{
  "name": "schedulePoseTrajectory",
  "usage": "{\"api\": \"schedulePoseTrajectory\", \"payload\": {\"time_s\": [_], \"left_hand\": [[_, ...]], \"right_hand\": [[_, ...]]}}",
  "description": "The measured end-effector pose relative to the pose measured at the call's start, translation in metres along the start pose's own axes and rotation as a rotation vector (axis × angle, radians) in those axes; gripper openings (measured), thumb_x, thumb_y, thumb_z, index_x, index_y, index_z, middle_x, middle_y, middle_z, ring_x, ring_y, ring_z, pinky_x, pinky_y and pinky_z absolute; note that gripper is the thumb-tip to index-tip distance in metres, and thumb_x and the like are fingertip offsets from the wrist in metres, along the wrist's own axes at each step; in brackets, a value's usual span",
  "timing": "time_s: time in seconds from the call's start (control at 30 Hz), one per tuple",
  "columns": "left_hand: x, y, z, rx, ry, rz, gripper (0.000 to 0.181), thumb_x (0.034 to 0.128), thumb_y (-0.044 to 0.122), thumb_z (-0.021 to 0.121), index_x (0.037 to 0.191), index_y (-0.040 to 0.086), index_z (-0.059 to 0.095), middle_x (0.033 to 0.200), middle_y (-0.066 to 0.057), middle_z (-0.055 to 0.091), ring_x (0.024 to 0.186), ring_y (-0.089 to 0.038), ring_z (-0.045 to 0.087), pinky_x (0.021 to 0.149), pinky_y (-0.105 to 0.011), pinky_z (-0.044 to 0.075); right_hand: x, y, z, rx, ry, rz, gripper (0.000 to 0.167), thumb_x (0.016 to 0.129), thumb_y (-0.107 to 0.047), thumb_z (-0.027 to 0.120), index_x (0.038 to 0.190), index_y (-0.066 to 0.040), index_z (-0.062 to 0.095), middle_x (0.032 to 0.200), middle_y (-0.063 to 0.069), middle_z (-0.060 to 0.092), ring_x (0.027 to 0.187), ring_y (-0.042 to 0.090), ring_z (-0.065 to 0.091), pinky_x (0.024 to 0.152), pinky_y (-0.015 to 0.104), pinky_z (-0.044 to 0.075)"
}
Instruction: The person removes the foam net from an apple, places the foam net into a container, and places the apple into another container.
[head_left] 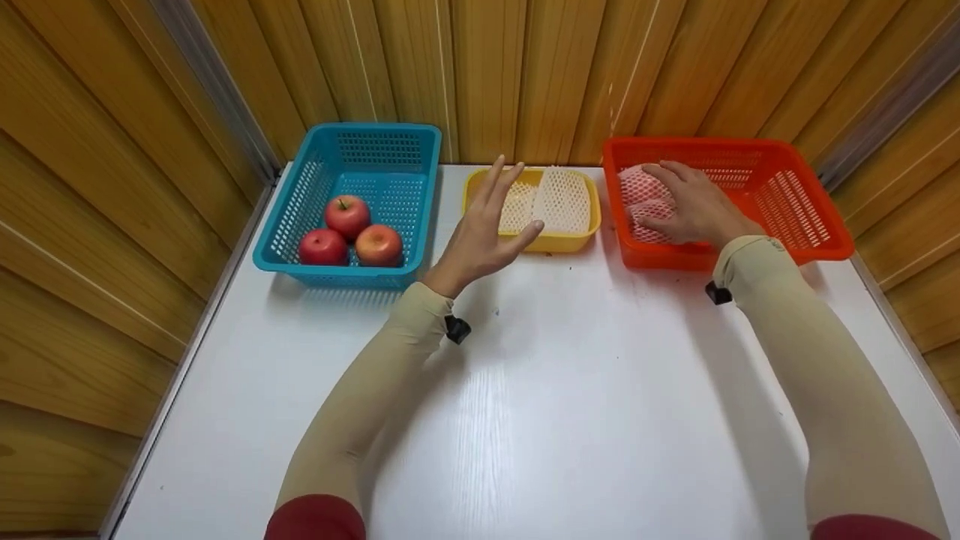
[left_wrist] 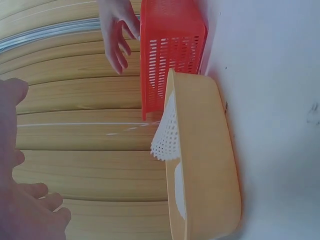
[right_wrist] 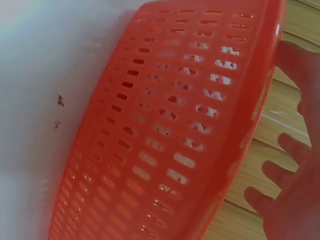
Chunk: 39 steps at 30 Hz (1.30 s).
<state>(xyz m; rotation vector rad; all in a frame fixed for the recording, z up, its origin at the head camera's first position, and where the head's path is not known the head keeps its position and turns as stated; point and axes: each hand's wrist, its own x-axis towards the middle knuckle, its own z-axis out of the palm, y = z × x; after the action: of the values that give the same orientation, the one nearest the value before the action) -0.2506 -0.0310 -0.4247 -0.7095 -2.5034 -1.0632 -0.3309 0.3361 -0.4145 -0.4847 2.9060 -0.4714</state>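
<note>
My left hand (head_left: pixel 484 236) hovers in front of the yellow bin (head_left: pixel 551 242), fingers spread and holding nothing. In that bin lie white foam net sleeves (head_left: pixel 564 201); one pokes above the rim in the left wrist view. Over the left end of the red basket (head_left: pixel 817 240) is my right hand (head_left: pixel 694 206), its fingers spread. Just beneath it sit fruits in foam nets (head_left: pixel 646 202), partly hidden by the hand; whether the fingers touch them I cannot tell. In the right wrist view the fingers (right_wrist: pixel 280 175) stand apart above the basket's rim.
A blue basket (head_left: pixel 431 195) at the left holds three red apples (head_left: pixel 347 217). All the containers stand along the back of a white table (head_left: pixel 555 420). Wood-panelled walls (head_left: pixel 487 75) close off the back and both sides.
</note>
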Motion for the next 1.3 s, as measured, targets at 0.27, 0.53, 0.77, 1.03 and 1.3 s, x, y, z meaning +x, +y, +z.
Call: {"api": "schedulePoseTrajectory", "payload": {"time_s": [0.27,0.53,0.77,1.03,1.3], "left_hand": [[0.004,0.002,0.021,0.018,-0.045,0.007,0.087,0.0927,0.058,0.065,0.161,0.017,0.03,0.171,-0.007,0.014,0.154,-0.025,0.025,0.12,-0.049,0.03],[0.011,0.007,0.037,-0.009,-0.094,0.027,0.086,0.0919,0.053,0.07,0.159,0.016,0.031,0.17,-0.012,0.017,0.155,-0.024,0.022,0.124,-0.042,0.023],[0.015,0.014,0.055,-0.035,-0.14,0.001,0.08,0.0907,0.049,0.073,0.152,0.012,0.037,0.17,-0.007,0.018,0.155,-0.019,0.021,0.124,-0.033,0.02],[0.019,0.02,0.072,-0.015,-0.168,0.033,0.078,0.092,0.053,0.07,0.15,0.011,0.037,0.169,-0.012,0.021,0.153,-0.02,0.026,0.123,-0.03,0.02],[0.024,0.024,0.085,-0.023,-0.232,0.002,0.08,0.0916,0.053,0.071,0.153,0.017,0.035,0.17,-0.009,0.019,0.154,-0.019,0.024,0.123,-0.034,0.023]], "right_hand": [[0.006,-0.001,-0.007,0.006,-0.131,0.071,0.097,0.092,-0.052,0.072,0.166,-0.033,0.013,0.171,0.017,0.008,0.152,0.049,0.009,0.107,0.08,0.023],[0.014,0.007,-0.01,-0.017,-0.202,0.084,0.099,0.09,-0.048,0.076,0.166,-0.026,0.016,0.169,0.02,0.012,0.151,0.05,0.012,0.11,0.078,0.02],[0.018,0.013,-0.007,0.0,-0.242,0.098,0.103,0.088,-0.052,0.077,0.166,-0.022,0.016,0.168,0.022,0.015,0.15,0.051,0.013,0.111,0.078,0.019],[0.019,0.016,-0.009,-0.023,-0.26,0.085,0.099,0.087,-0.051,0.078,0.164,-0.018,0.024,0.164,0.025,0.022,0.145,0.051,0.023,0.108,0.077,0.027],[0.019,0.018,-0.01,0.068,-0.356,0.184,0.098,0.086,-0.049,0.08,0.164,-0.029,0.025,0.167,0.021,0.022,0.146,0.052,0.02,0.106,0.08,0.026]]}}
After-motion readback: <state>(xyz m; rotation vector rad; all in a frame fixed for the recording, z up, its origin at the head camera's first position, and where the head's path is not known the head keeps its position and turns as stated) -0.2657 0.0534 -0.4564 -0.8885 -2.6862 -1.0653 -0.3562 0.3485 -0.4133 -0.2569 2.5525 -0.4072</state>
